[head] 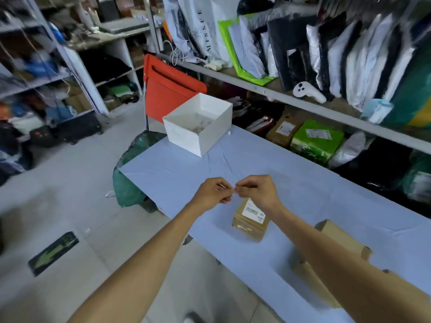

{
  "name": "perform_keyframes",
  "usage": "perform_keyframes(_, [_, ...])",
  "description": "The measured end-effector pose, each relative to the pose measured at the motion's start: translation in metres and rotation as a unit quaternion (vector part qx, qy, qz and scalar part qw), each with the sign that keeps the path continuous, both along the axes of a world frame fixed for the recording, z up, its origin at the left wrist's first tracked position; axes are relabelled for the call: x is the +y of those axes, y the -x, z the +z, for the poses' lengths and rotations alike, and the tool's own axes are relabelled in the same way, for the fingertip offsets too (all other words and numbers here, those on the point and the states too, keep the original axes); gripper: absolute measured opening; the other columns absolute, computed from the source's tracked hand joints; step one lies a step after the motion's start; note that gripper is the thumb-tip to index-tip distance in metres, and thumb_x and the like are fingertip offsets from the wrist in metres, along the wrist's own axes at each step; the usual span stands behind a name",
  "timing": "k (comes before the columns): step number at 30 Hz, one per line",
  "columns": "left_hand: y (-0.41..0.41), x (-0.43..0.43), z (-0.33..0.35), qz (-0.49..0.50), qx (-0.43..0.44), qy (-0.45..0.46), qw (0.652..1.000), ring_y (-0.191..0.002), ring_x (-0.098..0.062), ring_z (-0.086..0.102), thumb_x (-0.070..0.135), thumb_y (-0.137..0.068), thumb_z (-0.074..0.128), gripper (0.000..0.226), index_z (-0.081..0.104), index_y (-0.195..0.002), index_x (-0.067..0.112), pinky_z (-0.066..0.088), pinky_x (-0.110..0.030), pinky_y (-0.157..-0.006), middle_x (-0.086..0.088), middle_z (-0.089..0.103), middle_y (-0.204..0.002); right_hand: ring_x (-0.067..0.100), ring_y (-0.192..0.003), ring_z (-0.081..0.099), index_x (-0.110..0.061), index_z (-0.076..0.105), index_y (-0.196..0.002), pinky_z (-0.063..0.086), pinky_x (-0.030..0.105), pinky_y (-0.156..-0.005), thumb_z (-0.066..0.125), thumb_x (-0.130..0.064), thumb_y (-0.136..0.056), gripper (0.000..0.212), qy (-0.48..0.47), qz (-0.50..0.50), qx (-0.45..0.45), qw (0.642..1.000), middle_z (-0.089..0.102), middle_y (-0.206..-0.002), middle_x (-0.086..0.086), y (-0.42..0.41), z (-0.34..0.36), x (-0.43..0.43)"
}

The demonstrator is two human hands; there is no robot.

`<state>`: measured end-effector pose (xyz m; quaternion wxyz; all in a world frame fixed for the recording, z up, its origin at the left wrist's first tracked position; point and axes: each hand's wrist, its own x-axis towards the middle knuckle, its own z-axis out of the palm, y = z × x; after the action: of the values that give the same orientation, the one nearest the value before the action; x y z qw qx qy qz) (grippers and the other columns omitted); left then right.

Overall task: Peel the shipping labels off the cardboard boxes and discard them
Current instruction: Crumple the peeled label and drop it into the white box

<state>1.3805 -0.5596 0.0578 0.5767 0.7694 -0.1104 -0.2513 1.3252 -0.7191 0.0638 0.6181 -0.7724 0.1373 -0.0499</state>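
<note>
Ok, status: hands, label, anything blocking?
Hands: left hand and right hand pinch a white scrap over the table. Below, the small box has its label on. Nothing between them and the white bin.

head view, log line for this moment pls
left hand: pinches white scrap | right hand: pinches same scrap | small box: label on | white bin: far end

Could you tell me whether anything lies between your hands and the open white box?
Nothing visible does. The left hand and right hand pinch a small white scrap; only bare pale blue tablecloth separates them from the open white box.
</note>
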Motion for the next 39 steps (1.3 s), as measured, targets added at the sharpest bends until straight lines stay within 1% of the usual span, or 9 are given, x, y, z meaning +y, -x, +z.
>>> perform_keyframes(4, [-0.033, 0.041, 0.0, 0.032, -0.011, 0.02, 0.999, -0.062, -0.013, 0.067, 0.01, -0.085, 0.07, 0.013, 0.065, -0.092, 0.0, 0.056, -0.021, -0.063, -0.011, 0.064, -0.076, 0.005, -0.062, 0.066, -0.007, 0.071, -0.08, 0.051, 0.015, -0.064, 0.078, 0.008, -0.068, 0.02, -0.018, -0.008, 0.007, 1.0, 0.069, -0.069, 0.001, -0.036, 0.003, 0.044])
perform_keyframes(13, [-0.094, 0.091, -0.012, 0.074, 0.036, 0.053, 0.995, -0.067, -0.018, 0.067, 0.006, -0.089, 0.064, 0.004, 0.063, -0.089, 0.003, 0.057, -0.02, -0.065, -0.016, 0.065, -0.079, 0.022, -0.069, 0.068, -0.009, 0.07, -0.079, 0.057, 0.029, -0.06, 0.071, 0.005, -0.077, 0.014, -0.068, -0.052, 0.022, 0.996, 0.069, -0.076, 0.013, -0.1, -0.007, 0.108])
perform_keyframes(18, [-0.138, 0.092, -0.014, 0.039, 0.015, 0.005, 0.999, -0.067, -0.018, 0.068, 0.009, -0.088, 0.064, 0.005, 0.063, -0.089, 0.005, 0.058, -0.022, -0.066, -0.013, 0.066, -0.076, 0.02, -0.062, 0.067, -0.01, 0.07, -0.078, 0.058, 0.03, -0.063, 0.075, 0.002, -0.073, 0.013, 0.04, -0.032, 0.008, 0.999, 0.07, -0.073, 0.009, -0.146, -0.009, 0.109])
perform_keyframes(22, [-0.187, 0.085, -0.003, 0.003, -0.074, -0.08, 0.994, -0.069, -0.017, 0.067, 0.01, -0.085, 0.061, 0.004, 0.062, -0.082, 0.012, 0.057, -0.035, -0.071, -0.008, 0.069, -0.079, 0.019, -0.062, 0.065, -0.005, 0.068, -0.08, 0.057, 0.035, -0.067, 0.076, 0.004, -0.071, 0.015, 0.088, -0.007, 0.001, 0.996, 0.068, -0.071, 0.01, -0.196, -0.003, 0.101])
perform_keyframes(24, [-0.209, 0.082, 0.007, -0.033, -0.121, -0.144, 0.982, -0.073, -0.02, 0.064, 0.011, -0.083, 0.059, 0.004, 0.061, -0.081, 0.013, 0.053, -0.035, -0.066, -0.007, 0.069, -0.081, 0.017, -0.066, 0.063, -0.006, 0.067, -0.083, 0.054, 0.031, -0.069, 0.076, 0.002, -0.069, 0.018, 0.131, 0.005, 0.016, 0.991, 0.066, -0.071, 0.006, -0.22, 0.002, 0.099])
perform_keyframes(28, [-0.258, 0.078, 0.023, -0.078, -0.192, -0.263, 0.942, -0.091, -0.027, 0.063, 0.016, -0.084, 0.061, 0.014, 0.06, -0.098, 0.012, 0.051, -0.033, -0.074, -0.008, 0.067, -0.098, 0.016, -0.074, 0.066, -0.011, 0.066, -0.079, 0.053, 0.028, -0.072, 0.073, -0.001, -0.069, 0.016, 0.204, 0.035, 0.02, 0.978, 0.069, -0.074, 0.003, -0.274, 0.017, 0.092])
perform_keyframes(33, [-0.32, 0.071, 0.039, -0.139, -0.292, -0.428, 0.844, -0.108, -0.035, 0.056, 0.019, -0.088, 0.055, 0.034, 0.05, -0.121, 0.012, 0.038, -0.032, -0.073, -0.012, 0.057, -0.119, 0.016, -0.078, 0.065, -0.009, 0.068, -0.083, 0.053, 0.027, -0.071, 0.063, 0.005, -0.071, 0.019, 0.307, 0.07, -0.004, 0.949, 0.071, -0.082, 0.003, -0.343, 0.032, 0.089])
perform_keyframes(35, [-0.34, 0.065, 0.049, -0.156, -0.309, -0.465, 0.815, -0.11, -0.035, 0.055, 0.02, -0.09, 0.054, 0.033, 0.051, -0.122, 0.012, 0.038, -0.034, -0.076, -0.013, 0.054, -0.123, 0.018, -0.083, 0.063, -0.007, 0.068, -0.086, 0.05, 0.027, -0.072, 0.056, 0.008, -0.075, 0.023, 0.335, 0.064, -0.011, 0.94, 0.07, -0.087, 0.005, -0.37, 0.037, 0.087])
perform_keyframes(39, [-0.371, 0.057, 0.056, -0.174, -0.321, -0.479, 0.798, -0.108, -0.033, 0.057, 0.018, -0.091, 0.053, 0.031, 0.052, -0.122, 0.012, 0.038, -0.033, -0.075, -0.014, 0.056, -0.121, 0.023, -0.1, 0.063, -0.005, 0.067, -0.106, 0.043, 0.021, -0.077, 0.055, 0.006, -0.08, 0.031, 0.353, 0.061, 0.012, 0.934, 0.068, -0.108, 0.01, -0.408, 0.033, 0.081])
